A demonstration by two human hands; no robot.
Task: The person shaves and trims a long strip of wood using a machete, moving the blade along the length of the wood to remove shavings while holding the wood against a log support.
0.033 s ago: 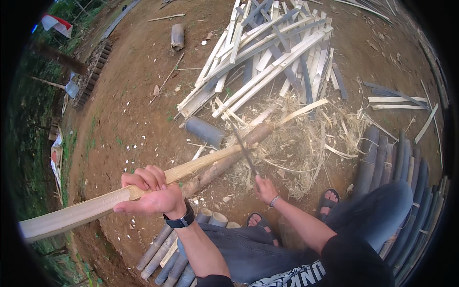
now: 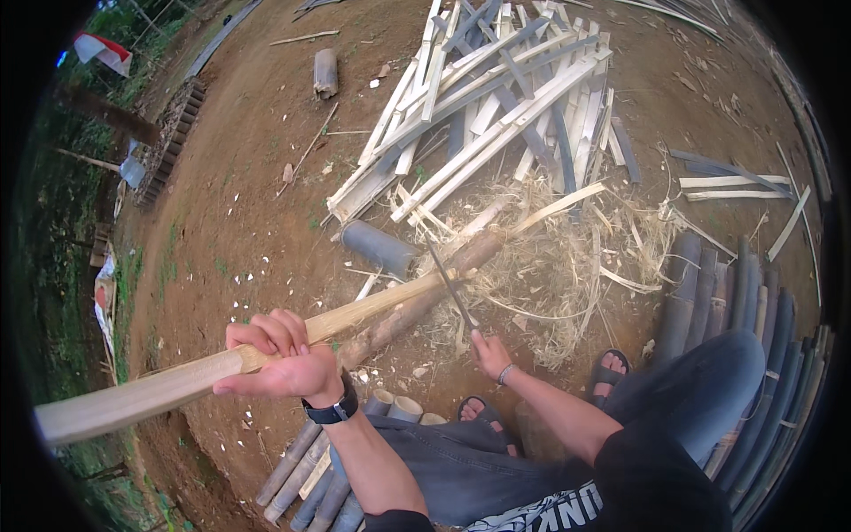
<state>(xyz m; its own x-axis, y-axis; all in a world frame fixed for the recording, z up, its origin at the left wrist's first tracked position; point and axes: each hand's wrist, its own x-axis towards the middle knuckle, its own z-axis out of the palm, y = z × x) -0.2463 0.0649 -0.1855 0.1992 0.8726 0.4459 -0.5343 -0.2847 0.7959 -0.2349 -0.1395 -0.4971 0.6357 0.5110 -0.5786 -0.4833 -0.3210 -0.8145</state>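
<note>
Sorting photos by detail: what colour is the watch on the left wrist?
Black; the watch shows clearly in the head view, just behind the left hand.

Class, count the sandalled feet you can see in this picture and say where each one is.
2. One sandalled foot sits below the right hand; the other sandalled foot is further right, beside the raised knee. None seem hidden.

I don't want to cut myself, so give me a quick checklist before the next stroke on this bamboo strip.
1. Left hand gripping the bamboo strip: ok.
2. Right hand closed on the knife: ok.
3. Left hand away from the blade: ok.
4. Strip resting on the log: ok.
5. Sandalled feet close below the work: not ok.
6. Blade sharpness: cannot tell.
</note>
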